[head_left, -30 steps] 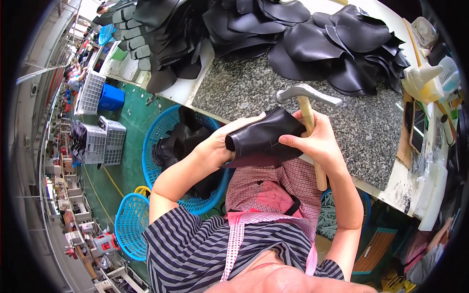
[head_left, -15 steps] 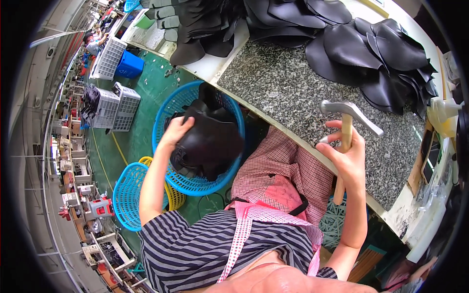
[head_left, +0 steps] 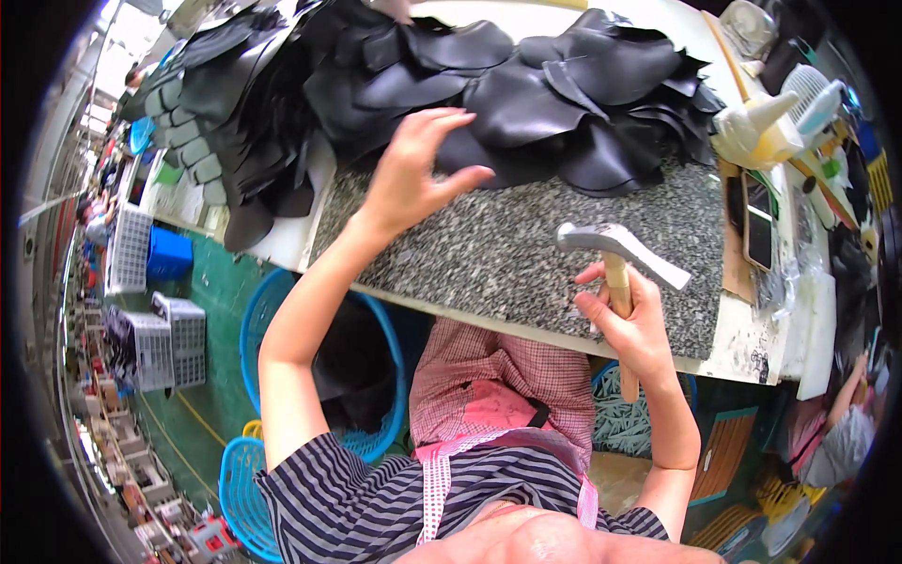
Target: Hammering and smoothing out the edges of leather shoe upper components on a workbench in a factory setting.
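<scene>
Your right hand (head_left: 631, 324) is wrapped tight around the hammer (head_left: 618, 273) handle, head up over the speckled worktop (head_left: 526, 254). At ten o'clock from it, your left hand (head_left: 413, 174) is spread open, empty — reaching just short of the black leather pieces (head_left: 526, 85) heaped beyond.

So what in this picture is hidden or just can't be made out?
Head view only:
- Lower hammer handle: wrapped by the right hand.
- Blue basket contents: dark, partly behind the left forearm.
- Black leather pieces: overlapping, so no count; the top edge cuts the pile.
- Items at the table's right end: bent and blurred by the fisheye rim.
</scene>
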`<action>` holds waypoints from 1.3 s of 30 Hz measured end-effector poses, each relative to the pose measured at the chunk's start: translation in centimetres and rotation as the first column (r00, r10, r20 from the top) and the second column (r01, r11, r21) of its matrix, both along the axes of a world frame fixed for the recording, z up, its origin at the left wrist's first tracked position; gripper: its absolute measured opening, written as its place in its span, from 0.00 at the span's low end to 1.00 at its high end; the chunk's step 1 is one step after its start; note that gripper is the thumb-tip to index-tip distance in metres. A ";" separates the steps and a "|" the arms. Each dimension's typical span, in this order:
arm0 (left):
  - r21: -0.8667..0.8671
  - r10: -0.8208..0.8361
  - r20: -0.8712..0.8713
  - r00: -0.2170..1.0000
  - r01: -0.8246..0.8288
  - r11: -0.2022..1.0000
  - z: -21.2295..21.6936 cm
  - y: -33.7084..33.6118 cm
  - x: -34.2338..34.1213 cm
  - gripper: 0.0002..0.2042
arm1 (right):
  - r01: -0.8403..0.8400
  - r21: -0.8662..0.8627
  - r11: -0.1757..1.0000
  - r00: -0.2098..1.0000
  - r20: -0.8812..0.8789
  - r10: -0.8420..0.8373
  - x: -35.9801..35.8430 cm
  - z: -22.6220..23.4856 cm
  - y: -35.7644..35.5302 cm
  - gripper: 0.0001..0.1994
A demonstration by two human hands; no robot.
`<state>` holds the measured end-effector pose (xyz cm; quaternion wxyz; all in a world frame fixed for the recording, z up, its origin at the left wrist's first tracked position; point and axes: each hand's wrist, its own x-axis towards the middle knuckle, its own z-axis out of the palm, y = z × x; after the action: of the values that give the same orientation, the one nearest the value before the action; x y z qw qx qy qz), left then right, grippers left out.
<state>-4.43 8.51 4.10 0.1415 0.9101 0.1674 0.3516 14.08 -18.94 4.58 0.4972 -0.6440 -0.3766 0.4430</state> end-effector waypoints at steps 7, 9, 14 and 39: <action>0.334 -0.037 0.129 0.991 -0.008 0.943 -1.3 2.0 8.1 0.15 | 0.161 0.065 0.985 0.987 -0.037 -0.159 1.0 -0.3 -2.1 0.09; 0.328 -0.107 0.142 0.984 0.055 0.943 1.7 -2.1 6.5 0.20 | 0.225 0.106 0.969 0.972 0.043 -0.231 2.5 -0.9 -3.8 0.09; 0.194 -0.324 -0.195 0.926 0.361 0.912 0.0 -11.4 1.7 0.22 | 0.244 0.057 0.968 0.970 -0.021 -0.243 3.6 0.1 -3.3 0.09; -0.057 -0.080 -0.560 0.825 0.058 0.997 -2.5 -10.0 2.2 0.59 | 0.046 0.643 0.765 -0.466 0.691 -0.553 12.2 8.3 5.0 0.15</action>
<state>-2.24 -1.50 1.61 0.1159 0.9759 0.1750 0.0600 26.27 -13.99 12.85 0.1799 -0.7072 -0.4572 -0.5084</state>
